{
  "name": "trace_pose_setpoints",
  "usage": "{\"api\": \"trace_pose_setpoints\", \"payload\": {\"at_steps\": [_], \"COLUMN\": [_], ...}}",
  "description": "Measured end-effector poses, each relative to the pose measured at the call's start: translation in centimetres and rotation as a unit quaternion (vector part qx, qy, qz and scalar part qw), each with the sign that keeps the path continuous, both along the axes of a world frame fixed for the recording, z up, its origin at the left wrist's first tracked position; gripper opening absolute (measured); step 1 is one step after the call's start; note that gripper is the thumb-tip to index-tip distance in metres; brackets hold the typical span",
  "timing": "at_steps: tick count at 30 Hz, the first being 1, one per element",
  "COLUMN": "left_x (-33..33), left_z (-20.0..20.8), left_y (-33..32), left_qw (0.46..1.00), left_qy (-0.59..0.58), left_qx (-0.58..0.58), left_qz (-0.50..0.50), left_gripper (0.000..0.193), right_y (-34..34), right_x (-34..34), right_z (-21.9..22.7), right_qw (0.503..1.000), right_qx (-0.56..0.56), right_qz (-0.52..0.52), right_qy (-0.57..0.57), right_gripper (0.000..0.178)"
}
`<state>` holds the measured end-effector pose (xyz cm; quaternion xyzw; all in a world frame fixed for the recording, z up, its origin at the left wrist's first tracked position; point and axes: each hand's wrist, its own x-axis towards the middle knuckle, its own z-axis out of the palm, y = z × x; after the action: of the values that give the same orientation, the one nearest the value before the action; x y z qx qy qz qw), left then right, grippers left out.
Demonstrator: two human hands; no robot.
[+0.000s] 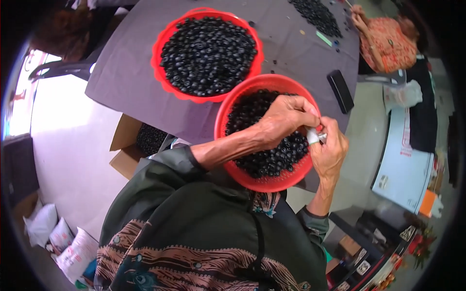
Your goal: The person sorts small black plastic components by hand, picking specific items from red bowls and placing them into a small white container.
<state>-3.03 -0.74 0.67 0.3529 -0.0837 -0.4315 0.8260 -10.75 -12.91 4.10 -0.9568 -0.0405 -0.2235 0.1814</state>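
My left hand (286, 117) reaches across the red basket (224, 116), its fingers pinched together near the basket's right rim. Against those fingertips, my right hand (330, 149) is closed too, with the thumb and forefinger drawn in. A small white wrap or scrap (313, 136) shows at the right fingers, with a spot of red beside it; what the fingertips hold is too small to make out. Below the hands, small round black pieces (272, 162), like beads with holes, fill much of the basket, which sits close to my body at the table's edge.
A scalloped red bowl (158, 65) heaped with similar black pieces stands on the grey-covered table (126, 72). A black phone-like case (340, 91) lies at right. Farther off, a loose black pile (318, 17) lies near another person (388, 43). A cardboard box (127, 133) stands lower left.
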Motion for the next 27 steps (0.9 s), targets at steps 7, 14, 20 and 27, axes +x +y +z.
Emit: {"api": "trace_pose_setpoints", "payload": {"at_steps": [7, 14, 20, 27], "left_x": [0.3, 0.8, 1.5, 1.8], "left_z": [-0.5, -1.4, -2.3, -2.2], "left_y": [0.9, 1.0, 1.4, 1.5], "left_qw": [1.000, 1.000, 0.985, 0.979], "left_qy": [0.004, 0.003, 0.126, 0.108], "left_qx": [0.017, 0.004, -0.109, -0.159], "left_qz": [0.015, 0.003, -0.036, -0.066], "left_gripper": [0.009, 0.010, 0.016, 0.021], "right_y": [0.7, 0.7, 1.1, -0.3], "right_x": [0.5, 1.0, 1.7, 1.0], "right_z": [-0.5, -0.9, -0.4, 1.1], "right_qw": [0.999, 0.999, 0.997, 0.952], "right_qx": [-0.052, -0.053, 0.072, 0.294], "right_qz": [0.000, 0.005, -0.002, 0.024], "right_qy": [0.013, 0.012, 0.010, 0.082], "right_gripper": [0.024, 0.023, 0.021, 0.034]}}
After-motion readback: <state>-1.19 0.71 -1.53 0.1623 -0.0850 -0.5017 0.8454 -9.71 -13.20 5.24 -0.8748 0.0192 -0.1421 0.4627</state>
